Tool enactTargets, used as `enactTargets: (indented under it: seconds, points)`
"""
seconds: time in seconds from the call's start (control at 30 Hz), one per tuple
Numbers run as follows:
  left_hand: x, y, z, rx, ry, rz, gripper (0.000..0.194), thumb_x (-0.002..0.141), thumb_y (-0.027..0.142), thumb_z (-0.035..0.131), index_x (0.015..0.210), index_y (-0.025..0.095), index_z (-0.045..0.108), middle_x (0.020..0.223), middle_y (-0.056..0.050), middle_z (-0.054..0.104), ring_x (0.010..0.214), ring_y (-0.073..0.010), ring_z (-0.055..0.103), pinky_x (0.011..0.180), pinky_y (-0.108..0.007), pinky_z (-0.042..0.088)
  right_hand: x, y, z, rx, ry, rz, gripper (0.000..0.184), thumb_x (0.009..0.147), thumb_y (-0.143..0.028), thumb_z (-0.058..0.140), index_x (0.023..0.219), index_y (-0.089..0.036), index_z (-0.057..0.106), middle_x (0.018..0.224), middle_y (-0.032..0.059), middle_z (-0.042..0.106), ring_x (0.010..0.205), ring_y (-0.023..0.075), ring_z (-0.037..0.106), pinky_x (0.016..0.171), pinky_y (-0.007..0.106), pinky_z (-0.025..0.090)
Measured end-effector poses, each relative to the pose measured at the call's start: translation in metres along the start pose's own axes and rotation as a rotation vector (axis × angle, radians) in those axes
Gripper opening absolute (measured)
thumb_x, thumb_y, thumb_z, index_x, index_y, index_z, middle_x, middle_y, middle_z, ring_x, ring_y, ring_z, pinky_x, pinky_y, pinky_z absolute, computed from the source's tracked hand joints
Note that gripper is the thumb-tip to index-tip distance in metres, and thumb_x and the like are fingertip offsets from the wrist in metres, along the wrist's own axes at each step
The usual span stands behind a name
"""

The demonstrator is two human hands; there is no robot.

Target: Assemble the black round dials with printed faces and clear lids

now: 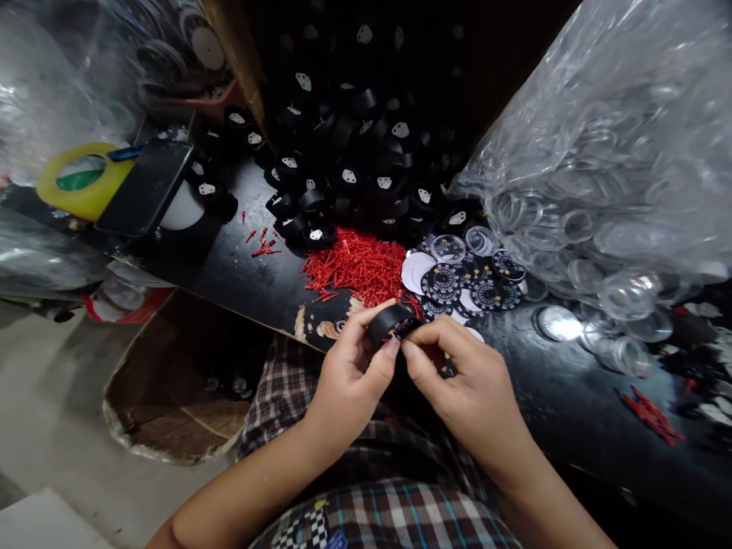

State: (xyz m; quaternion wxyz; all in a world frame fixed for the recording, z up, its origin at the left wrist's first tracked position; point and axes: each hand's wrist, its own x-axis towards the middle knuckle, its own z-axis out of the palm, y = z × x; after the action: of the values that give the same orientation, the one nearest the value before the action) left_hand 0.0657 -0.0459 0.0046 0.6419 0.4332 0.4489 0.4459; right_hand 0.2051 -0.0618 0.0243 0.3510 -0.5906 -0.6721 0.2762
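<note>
Between its thumb and fingers my left hand [359, 364] holds a small black round case [384, 323], tilted so that part of a printed dial shows inside. My right hand [457, 358] is closed in a pinch, thumb and forefinger meeting at the case's near right edge. What those fingertips grip is hidden, though a trace of red shows close by. Just beyond the hands lies a heap of red pointers [360, 263]. To its right spreads a pile of black-and-white dial discs [443, 282], some turned white side up.
Many black cases [348, 175] fill the dark space at the back. A plastic bag of clear round covers [583, 183] stands at right, some spilling onto the black table [526, 366]. At left lie a phone [147, 187] and yellow tape [85, 179]. A carton [171, 381] sits below.
</note>
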Motion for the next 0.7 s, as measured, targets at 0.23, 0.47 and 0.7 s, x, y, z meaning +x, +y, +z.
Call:
enactTargets:
  seconds: [0.23, 0.47, 0.7]
  points:
    - [0.006, -0.014, 0.002, -0.145, 0.0, -0.107, 0.019, 0.089, 0.029, 0.059, 0.107, 0.027, 0.063, 0.106, 0.002, 0.066, 0.106, -0.0164, 0.059, 0.099, -0.03, 0.044, 0.003, 0.007, 0.008, -0.301, 0.048, -0.142, 0.007, 0.09, -0.02, 0.053, 0.087, -0.017, 0.059, 0.076, 0.0038, 0.059, 0.072, 0.0181, 0.053, 0.069, 0.034, 0.038]
    - [0.009, -0.009, -0.009, -0.222, 0.095, -0.105, 0.026, 0.087, 0.03, 0.061, 0.113, 0.026, 0.06, 0.115, -0.002, 0.067, 0.114, -0.0215, 0.059, 0.103, -0.039, 0.043, 0.008, 0.015, -0.006, -0.161, 0.024, 0.012, 0.009, 0.085, -0.019, 0.056, 0.076, -0.02, 0.056, 0.068, -0.0015, 0.057, 0.065, 0.0144, 0.052, 0.066, 0.03, 0.038]
    - [-0.005, -0.002, 0.001, -0.368, 0.02, -0.102, 0.025, 0.086, 0.031, 0.06, 0.111, 0.027, 0.064, 0.113, -0.003, 0.07, 0.119, -0.0237, 0.058, 0.107, -0.043, 0.039, 0.01, 0.018, -0.004, -0.078, -0.045, 0.09, 0.006, 0.084, -0.021, 0.057, 0.078, -0.02, 0.057, 0.071, -0.0011, 0.06, 0.065, 0.0142, 0.054, 0.063, 0.028, 0.039]
